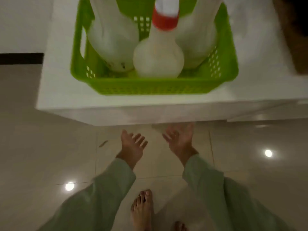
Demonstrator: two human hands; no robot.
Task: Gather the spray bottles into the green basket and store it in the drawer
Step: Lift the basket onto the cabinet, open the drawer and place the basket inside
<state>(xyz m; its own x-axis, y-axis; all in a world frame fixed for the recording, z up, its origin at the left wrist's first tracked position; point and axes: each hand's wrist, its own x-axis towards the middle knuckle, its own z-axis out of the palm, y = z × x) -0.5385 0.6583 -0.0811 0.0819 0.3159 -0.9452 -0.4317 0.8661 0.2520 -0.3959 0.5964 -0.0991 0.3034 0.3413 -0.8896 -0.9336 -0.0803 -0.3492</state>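
A green perforated basket (150,88) stands on a white cabinet top (66,97), close to its front edge. Three white spray bottles stand upright inside it: one at the left (113,40), one at the front middle with a red collar (158,59), one at the right (198,42). Their heads are cut off by the top of the frame. My left hand (131,145) and my right hand (180,140) hang below the cabinet's front edge, fingers spread and holding nothing. The right fingertips almost touch the cabinet's white front face (166,115).
Glossy beige floor tiles (50,147) lie below, with reflected ceiling lights. A bare foot (143,209) stands on the floor near the bottom middle. A dark brown object (295,30) sits at the upper right edge. A black strip (21,58) runs at the left.
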